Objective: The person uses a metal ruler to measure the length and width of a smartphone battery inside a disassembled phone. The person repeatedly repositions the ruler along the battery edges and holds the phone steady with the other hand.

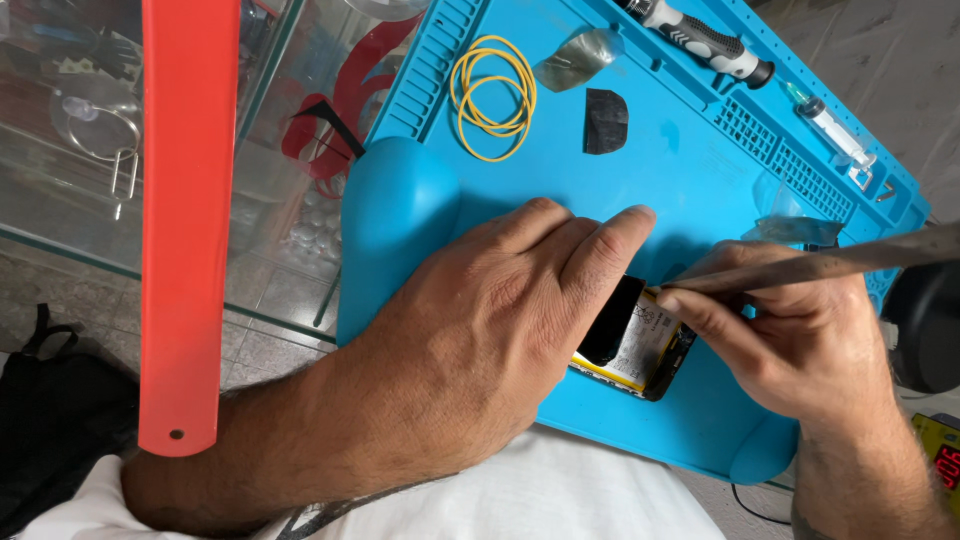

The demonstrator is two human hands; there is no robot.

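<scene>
An opened phone (640, 345) with its battery showing lies on a blue repair mat (680, 160). My left hand (490, 320) lies flat over the phone's left part and presses it down, fingers together. My right hand (790, 340) pinches a long thin metal tool (830, 262) whose tip touches the phone's upper edge near my left fingertips. Most of the phone is hidden under my left hand.
On the mat's far part lie yellow rubber bands (493, 95), a black patch (605, 120), a clear film piece (578, 60), a screwdriver (700, 40) and a syringe (835, 130). A red strip (185, 220) stands at left over a glass case (290, 230). A black round object (925, 325) sits at right.
</scene>
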